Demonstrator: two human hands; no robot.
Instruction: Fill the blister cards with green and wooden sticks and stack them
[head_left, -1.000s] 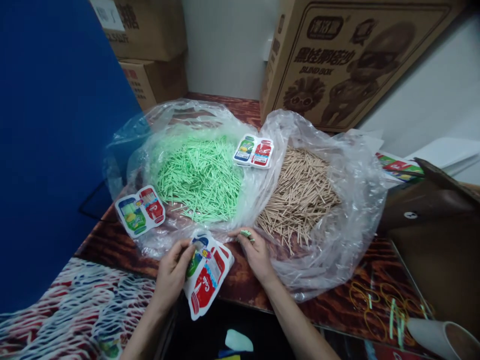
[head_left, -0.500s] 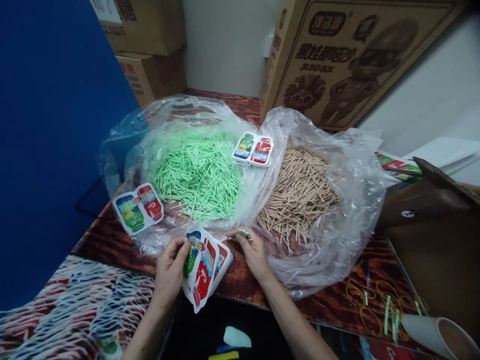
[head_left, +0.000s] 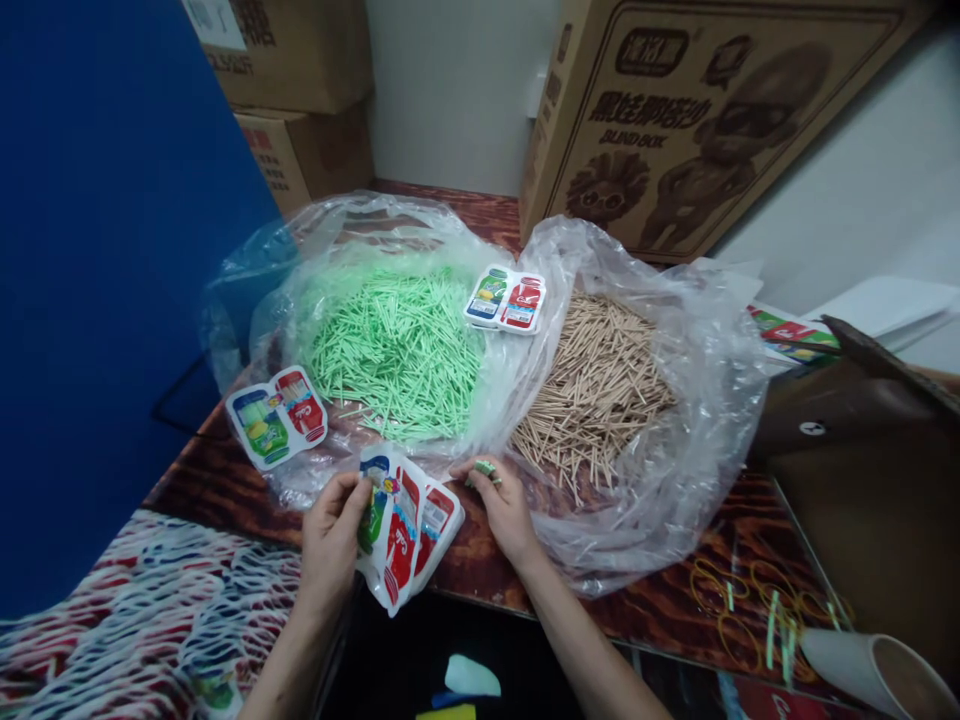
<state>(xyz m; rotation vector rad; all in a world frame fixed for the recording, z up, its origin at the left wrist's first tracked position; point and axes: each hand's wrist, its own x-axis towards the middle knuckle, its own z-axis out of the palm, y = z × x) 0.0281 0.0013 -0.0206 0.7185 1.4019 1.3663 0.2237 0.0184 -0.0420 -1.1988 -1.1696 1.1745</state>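
Between its thumb and fingers, my left hand (head_left: 331, 530) pinches the left edge of a printed cola packet (head_left: 403, 545), which is bent and tilted. Behind it, more of the same packets (head_left: 442, 515) fan out to the right. My right hand (head_left: 510, 512) is closed on a few short green sticks (head_left: 486, 470), its fingertips apart from the packets. Beyond my hands lie a heap of green sticks (head_left: 397, 350) and a heap of brown sticks (head_left: 596, 385), each on clear plastic bagging (head_left: 705, 480). Two flat packets rest near the heaps, one at left (head_left: 277, 417), another between them (head_left: 505, 299).
Cardboard boxes stand behind, a large one (head_left: 720, 120) at right and stacked ones (head_left: 300, 60) at left. A blue panel (head_left: 112, 250) borders the left. Rubber bands (head_left: 739, 640), loose green sticks and a tipped cup (head_left: 874, 665) lie front right, beside an open carton (head_left: 870, 520).
My left hand has shifted slightly left with the front packet, showing more of the packet behind it. My right hand stays nearly still with the green sticks.
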